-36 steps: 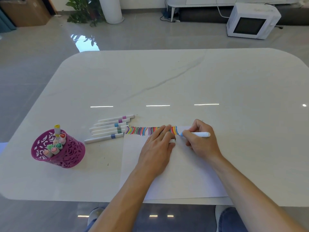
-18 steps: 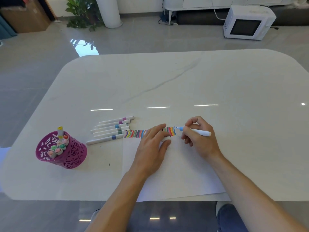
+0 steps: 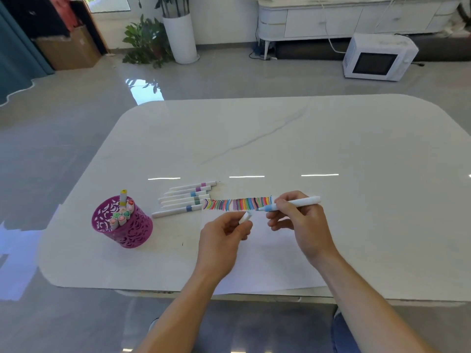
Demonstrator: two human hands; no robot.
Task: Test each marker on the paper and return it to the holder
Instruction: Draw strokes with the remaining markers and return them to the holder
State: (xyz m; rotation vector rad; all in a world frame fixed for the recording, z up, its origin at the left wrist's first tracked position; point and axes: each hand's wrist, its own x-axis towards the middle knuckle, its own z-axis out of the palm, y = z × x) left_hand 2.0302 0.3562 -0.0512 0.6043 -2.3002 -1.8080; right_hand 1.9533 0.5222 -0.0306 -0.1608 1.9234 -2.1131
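Right hand (image 3: pixel 300 225) pinches the marker (image 3: pixel 293 203) between thumb and curled fingers; barrel points right, light-blue tip points left at the right end of the colour strokes (image 3: pixel 237 203) along the far edge of the paper (image 3: pixel 267 263). Left hand (image 3: pixel 224 240) pinches a white cap (image 3: pixel 245 217) in curled fingers, just left of the tip. Paper lies at the near edge of the table (image 3: pixel 280 138); purple holder (image 3: pixel 127 233) stands towards the near left corner, markers upright inside; loose markers (image 3: pixel 186 197) lie in a row off the paper's far left corner.

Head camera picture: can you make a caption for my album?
Right hand holds a blue marker, left hand a cap, above paper striped with test colours.
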